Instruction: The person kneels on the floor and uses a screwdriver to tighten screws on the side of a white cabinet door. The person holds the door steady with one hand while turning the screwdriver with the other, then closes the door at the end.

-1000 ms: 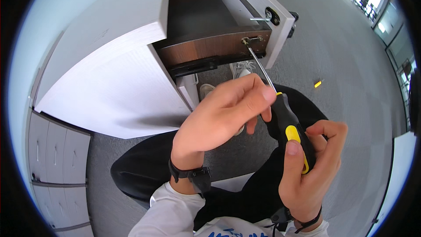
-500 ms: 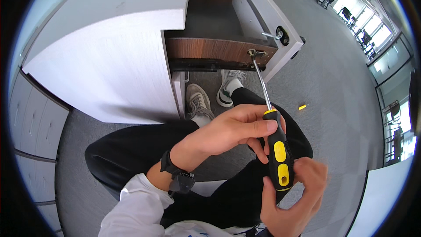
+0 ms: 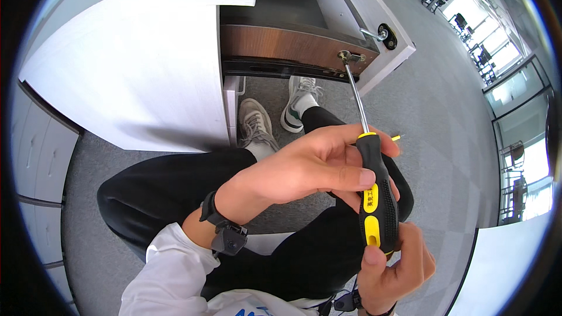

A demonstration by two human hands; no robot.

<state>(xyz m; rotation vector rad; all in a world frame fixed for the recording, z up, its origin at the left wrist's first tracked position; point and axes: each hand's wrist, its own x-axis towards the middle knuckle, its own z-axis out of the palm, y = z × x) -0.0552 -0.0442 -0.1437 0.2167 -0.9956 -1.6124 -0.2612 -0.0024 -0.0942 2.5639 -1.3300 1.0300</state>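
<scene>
fingers [image 3: 351, 177] of the left hand [image 3: 304, 169] wrapping the top of the black-and-yellow screwdriver [image 3: 374, 199], thumb pressing its grip. right hand [image 3: 392, 266] just below, closing round the butt of the handle. metal shaft running up and away from the fingertips, tip sitting on a brass fitting [image 3: 345, 56] at the edge of the brown drawer [image 3: 281, 41]. beyond the knuckles, two sneakers [image 3: 275, 111] on grey carpet [image 3: 439, 111].

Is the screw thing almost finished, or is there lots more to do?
Done: the metal fitting already sits on the brown drawer panel. In hand: the screwdriver has its tip on that fitting, the left hand steadying the handle's top and the right hand holding its end. Left: how deep the screw sits cannot be seen. A small yellow piece lies on the floor.
</scene>
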